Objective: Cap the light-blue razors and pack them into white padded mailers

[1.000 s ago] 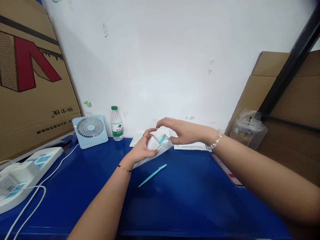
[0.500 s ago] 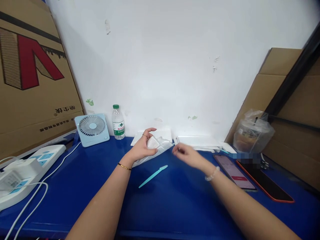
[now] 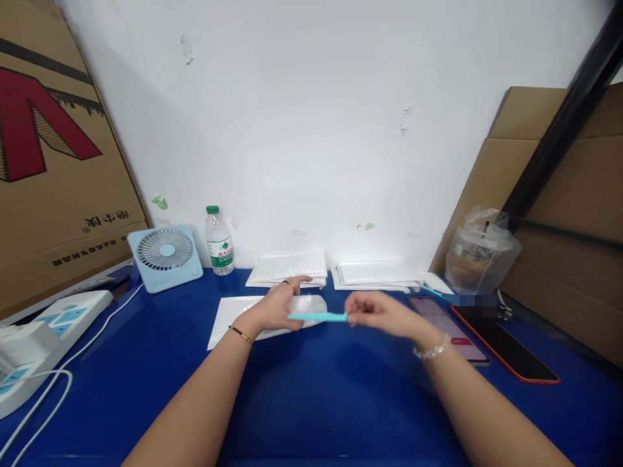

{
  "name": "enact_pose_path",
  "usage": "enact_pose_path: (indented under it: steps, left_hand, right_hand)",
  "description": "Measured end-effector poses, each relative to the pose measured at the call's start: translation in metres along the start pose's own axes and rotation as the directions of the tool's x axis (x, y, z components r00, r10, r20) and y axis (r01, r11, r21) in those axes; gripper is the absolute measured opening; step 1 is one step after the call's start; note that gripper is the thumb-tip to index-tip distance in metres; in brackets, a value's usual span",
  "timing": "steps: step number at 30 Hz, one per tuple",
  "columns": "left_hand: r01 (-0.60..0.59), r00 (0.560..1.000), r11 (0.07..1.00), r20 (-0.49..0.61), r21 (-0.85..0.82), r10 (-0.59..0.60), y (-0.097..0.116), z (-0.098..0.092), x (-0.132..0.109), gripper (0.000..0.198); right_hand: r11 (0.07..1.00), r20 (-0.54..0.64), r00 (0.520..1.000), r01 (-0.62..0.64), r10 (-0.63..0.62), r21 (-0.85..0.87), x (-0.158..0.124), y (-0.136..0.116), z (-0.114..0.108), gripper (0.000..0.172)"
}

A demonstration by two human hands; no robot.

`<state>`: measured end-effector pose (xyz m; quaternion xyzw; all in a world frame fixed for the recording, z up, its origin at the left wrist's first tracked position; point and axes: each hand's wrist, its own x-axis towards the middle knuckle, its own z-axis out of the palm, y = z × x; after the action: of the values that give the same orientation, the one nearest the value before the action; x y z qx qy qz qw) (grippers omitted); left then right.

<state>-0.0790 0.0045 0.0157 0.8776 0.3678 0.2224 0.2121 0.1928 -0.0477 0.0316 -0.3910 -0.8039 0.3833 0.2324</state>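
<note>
The blue stick (image 3: 318, 317) is up off the table (image 3: 311, 402) now, its end pinched in the right hand (image 3: 372, 311). Mid-frame, it crosses the white bag (image 3: 311, 303) in the left hand's (image 3: 278, 308) grip. Both hands are full.

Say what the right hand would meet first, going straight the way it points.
Probably the white packet at the left hand; the teal tool in the right hand overlaps it in view, depth unclear.
</note>
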Motion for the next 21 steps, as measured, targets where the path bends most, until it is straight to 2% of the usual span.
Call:
enact_pose_path:
  steps: [2, 4, 8, 13, 15, 18, 21]
  left_hand:
    - [0.004, 0.995, 0.994, 0.095, 0.111, -0.015, -0.002, 0.005, -0.001, 0.097]
    - [0.019, 0.989, 0.985, 0.139, 0.174, -0.044, -0.004, 0.007, -0.002, 0.103]
    - [0.042, 0.985, 0.982, 0.158, 0.186, -0.072, -0.005, 0.007, -0.003, 0.106]
    - [0.043, 0.986, 0.987, 0.154, 0.155, -0.068, -0.006, 0.006, -0.002, 0.108]
    - [0.040, 0.986, 0.989, 0.156, 0.143, -0.062, -0.006, 0.006, -0.001, 0.109]
    - [0.080, 0.986, 0.991, 0.134, 0.111, -0.095, -0.005, 0.007, 0.002, 0.102]
    - [0.175, 0.984, 0.983, 0.017, 0.053, -0.177, -0.004, 0.012, 0.009, 0.068]
  right_hand:
    - [0.995, -0.105, 0.992, -0.061, 0.069, 0.072, -0.006, 0.013, -0.017, 0.024]
    - [0.988, -0.122, 0.982, -0.133, 0.142, 0.083, -0.006, 0.027, -0.027, 0.026]
    - [0.975, -0.107, 0.970, -0.210, 0.217, 0.073, 0.001, 0.048, -0.025, 0.021]
    - [0.967, -0.140, 0.960, -0.225, 0.241, 0.123, 0.008, 0.054, -0.020, 0.019]
    - [0.964, -0.139, 0.960, -0.221, 0.241, 0.146, 0.014, 0.051, -0.015, 0.021]
    - [0.967, -0.104, 0.975, -0.174, 0.195, 0.188, 0.032, 0.042, 0.008, 0.024]
    - [0.965, -0.148, 0.981, -0.086, 0.125, 0.246, 0.053, 0.032, 0.035, 0.028]
